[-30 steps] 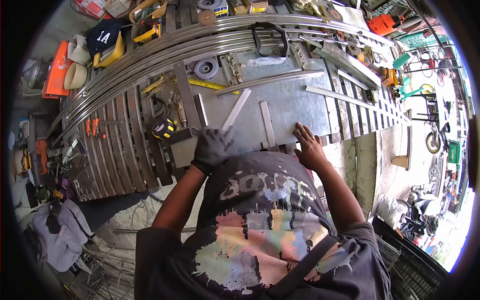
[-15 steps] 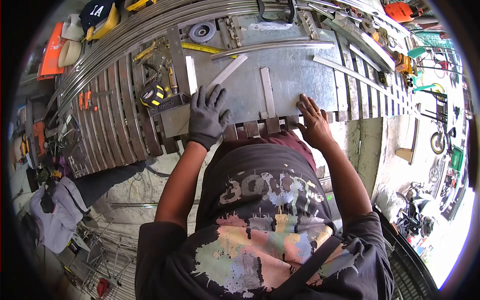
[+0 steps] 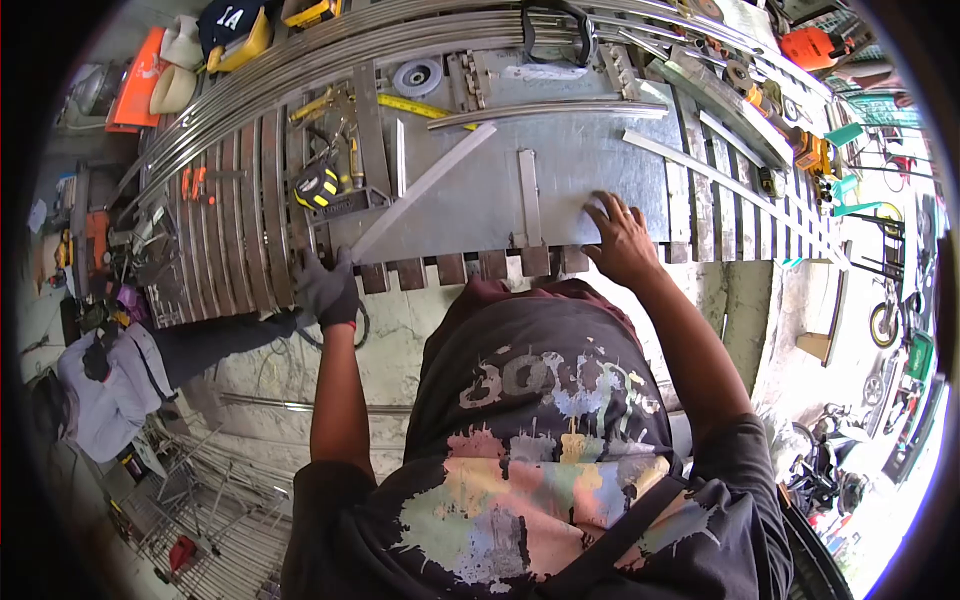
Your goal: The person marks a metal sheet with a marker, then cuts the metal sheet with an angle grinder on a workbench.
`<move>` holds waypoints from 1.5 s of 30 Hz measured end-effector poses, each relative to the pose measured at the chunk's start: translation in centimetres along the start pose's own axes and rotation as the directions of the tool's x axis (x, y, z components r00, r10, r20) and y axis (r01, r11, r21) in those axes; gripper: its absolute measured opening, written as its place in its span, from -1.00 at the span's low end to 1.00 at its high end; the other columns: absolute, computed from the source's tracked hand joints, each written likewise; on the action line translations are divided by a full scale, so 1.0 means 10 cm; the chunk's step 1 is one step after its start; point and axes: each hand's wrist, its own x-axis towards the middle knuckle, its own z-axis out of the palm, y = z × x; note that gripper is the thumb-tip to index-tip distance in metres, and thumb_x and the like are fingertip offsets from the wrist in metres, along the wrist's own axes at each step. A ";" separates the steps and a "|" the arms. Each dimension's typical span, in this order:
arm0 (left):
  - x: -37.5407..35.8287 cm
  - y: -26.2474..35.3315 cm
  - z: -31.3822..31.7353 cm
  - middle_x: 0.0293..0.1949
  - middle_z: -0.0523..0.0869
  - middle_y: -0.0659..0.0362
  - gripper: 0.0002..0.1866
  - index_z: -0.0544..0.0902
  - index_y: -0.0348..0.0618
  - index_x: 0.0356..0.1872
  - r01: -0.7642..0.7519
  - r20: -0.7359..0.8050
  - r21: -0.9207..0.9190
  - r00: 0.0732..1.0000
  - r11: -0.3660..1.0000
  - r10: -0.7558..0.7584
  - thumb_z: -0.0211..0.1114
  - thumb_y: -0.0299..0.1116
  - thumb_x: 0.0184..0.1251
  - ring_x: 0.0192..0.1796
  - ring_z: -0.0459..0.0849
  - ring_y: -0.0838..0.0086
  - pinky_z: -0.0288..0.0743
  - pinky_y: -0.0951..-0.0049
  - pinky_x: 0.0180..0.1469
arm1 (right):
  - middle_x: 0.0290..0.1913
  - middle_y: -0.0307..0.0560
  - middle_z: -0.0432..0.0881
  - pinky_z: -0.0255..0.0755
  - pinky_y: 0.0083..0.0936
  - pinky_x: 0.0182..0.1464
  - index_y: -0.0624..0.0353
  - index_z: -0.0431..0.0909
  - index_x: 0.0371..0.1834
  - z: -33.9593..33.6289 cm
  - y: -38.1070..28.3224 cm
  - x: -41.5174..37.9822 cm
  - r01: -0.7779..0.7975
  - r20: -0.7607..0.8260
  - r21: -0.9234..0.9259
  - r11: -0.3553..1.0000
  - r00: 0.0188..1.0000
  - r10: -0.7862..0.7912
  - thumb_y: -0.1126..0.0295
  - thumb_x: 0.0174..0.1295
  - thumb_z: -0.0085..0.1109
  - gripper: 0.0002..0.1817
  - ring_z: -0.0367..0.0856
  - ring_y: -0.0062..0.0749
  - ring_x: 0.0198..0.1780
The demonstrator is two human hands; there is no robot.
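Steel strip (image 3: 425, 185) slants from gloved left hand (image 3: 328, 288) across the sheet (image 3: 580, 170)

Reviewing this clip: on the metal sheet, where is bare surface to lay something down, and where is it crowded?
Bare patches on the metal sheet: between the short upright flat bar and the right hand, and between the diagonal flat bar and that upright bar. Crowded: the left side around the tape measure and hand tools, near the gloved left hand, and the far-edge curved rails.

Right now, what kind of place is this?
Probably a metal workshop, open to the street. A slatted steel workbench carries curved metal bars, a tape measure and a grinding disc; motorbikes stand outside.
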 end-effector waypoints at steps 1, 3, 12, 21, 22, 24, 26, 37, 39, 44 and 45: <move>0.04 0.00 0.01 0.10 0.83 -0.21 -0.37 0.76 -0.15 0.32 -0.033 0.038 -0.045 0.999 0.998 0.034 0.48 0.13 0.44 0.17 0.83 -0.24 0.66 -0.17 0.31 | 0.72 0.11 0.40 0.25 0.17 0.71 0.09 0.52 0.66 -0.03 0.02 0.04 -0.001 0.032 0.021 1.000 0.999 0.001 0.13 0.35 0.63 -0.17 0.33 0.06 0.78; 0.12 0.04 0.00 0.11 0.83 -0.23 -0.27 0.70 -0.13 0.46 -0.014 0.236 -0.003 0.972 1.000 0.014 0.45 0.18 0.47 0.19 0.83 -0.28 0.66 -0.16 0.35 | 0.75 0.11 0.37 0.26 0.16 0.71 0.08 0.51 0.67 -0.09 0.04 0.11 -0.001 0.079 0.034 0.999 0.997 -0.002 0.11 0.33 0.65 -0.14 0.30 0.08 0.80; 0.24 0.15 0.49 0.30 0.83 -0.34 -0.19 0.78 -0.33 0.34 0.300 0.357 -0.091 0.900 0.950 -0.250 0.42 0.28 0.46 0.33 0.82 -0.28 0.66 -0.12 0.38 | 0.84 0.12 0.29 0.25 0.15 0.74 0.08 0.49 0.71 0.02 0.17 0.02 0.016 0.092 0.013 1.000 0.996 -0.017 0.06 0.37 0.63 -0.12 0.19 0.07 0.87; 0.28 0.07 0.43 0.15 0.90 -0.27 -0.21 0.82 -0.32 0.17 0.219 0.355 0.043 0.909 0.975 -0.220 0.40 0.35 0.43 0.23 0.86 -0.22 0.69 -0.16 0.26 | 0.85 -0.02 0.32 0.17 0.07 0.79 0.05 0.54 0.70 0.02 0.33 0.05 0.024 0.123 0.069 0.997 0.992 -0.033 0.06 0.34 0.64 -0.13 0.25 -0.01 0.85; 0.29 0.08 0.42 0.15 0.89 -0.27 -0.21 0.82 -0.31 0.17 0.200 0.364 0.074 0.906 0.977 -0.213 0.39 0.35 0.43 0.23 0.87 -0.20 0.70 -0.15 0.24 | 0.85 -0.02 0.32 0.16 0.07 0.79 0.05 0.54 0.70 0.03 0.36 0.04 0.034 0.130 0.061 0.998 0.991 -0.041 0.07 0.34 0.64 -0.13 0.26 -0.01 0.85; 0.25 0.08 0.45 0.15 0.89 -0.26 -0.22 0.81 -0.31 0.17 0.165 0.320 0.123 0.927 0.979 -0.197 0.38 0.35 0.44 0.20 0.87 -0.19 0.71 -0.14 0.20 | 0.84 -0.01 0.33 0.16 0.05 0.80 0.07 0.53 0.70 0.02 0.37 0.03 0.043 0.129 0.045 0.998 0.990 -0.048 0.11 0.38 0.59 -0.17 0.30 0.01 0.83; 0.18 0.09 0.52 0.13 0.88 -0.24 -0.23 0.81 -0.31 0.16 0.140 0.236 0.154 0.956 0.978 -0.175 0.38 0.33 0.45 0.15 0.87 -0.20 0.72 -0.12 0.16 | 0.84 0.00 0.33 0.17 0.05 0.80 0.09 0.52 0.70 0.00 0.35 0.01 0.051 0.125 0.010 0.999 0.991 -0.052 0.12 0.42 0.55 -0.20 0.32 0.04 0.82; -0.09 0.55 0.03 0.14 0.83 -0.16 -0.43 0.81 -0.30 0.13 0.037 0.261 -0.139 0.965 0.990 0.000 0.45 0.09 0.51 0.14 0.83 -0.14 0.69 -0.09 0.18 | 0.26 0.28 0.67 0.59 0.17 0.36 0.35 0.71 0.28 -0.06 0.02 -0.09 -0.179 0.078 0.195 0.964 0.983 0.166 0.30 0.39 0.39 -0.53 0.73 0.23 0.31; -0.24 0.52 -0.15 0.25 0.82 -0.19 -0.42 0.73 -0.31 0.33 0.026 0.239 -0.209 0.971 0.978 0.025 0.43 -0.02 0.55 0.26 0.80 -0.16 0.67 -0.11 0.29 | 0.03 0.20 0.84 0.73 0.00 0.19 0.32 0.83 0.14 -0.03 0.03 -0.12 -0.381 0.227 0.306 0.872 0.919 0.321 0.29 0.47 0.42 -0.66 0.82 0.08 0.19; -0.61 0.35 -0.28 0.47 0.69 -0.22 -0.30 0.62 -0.23 0.57 -0.194 0.023 -0.156 0.980 0.969 0.200 0.50 -0.13 0.50 0.51 0.64 -0.20 0.54 -0.24 0.46 | 0.08 -0.02 0.84 0.68 -0.35 -0.07 0.31 0.63 0.46 0.58 0.21 -0.28 -0.660 0.678 0.730 -0.176 0.670 0.302 0.18 0.67 0.34 -0.50 0.75 -0.39 0.09; -0.60 0.35 -0.30 0.58 0.59 -0.18 -0.25 0.58 -0.18 0.62 -0.215 0.084 -0.164 0.969 0.963 0.231 0.54 -0.14 0.46 0.60 0.53 -0.23 0.46 -0.28 0.52 | 0.07 -0.05 0.83 0.66 -0.33 -0.07 0.29 0.62 0.42 0.63 0.22 -0.28 -0.625 0.677 0.736 -0.259 0.666 0.313 0.16 0.70 0.30 -0.54 0.73 -0.39 0.04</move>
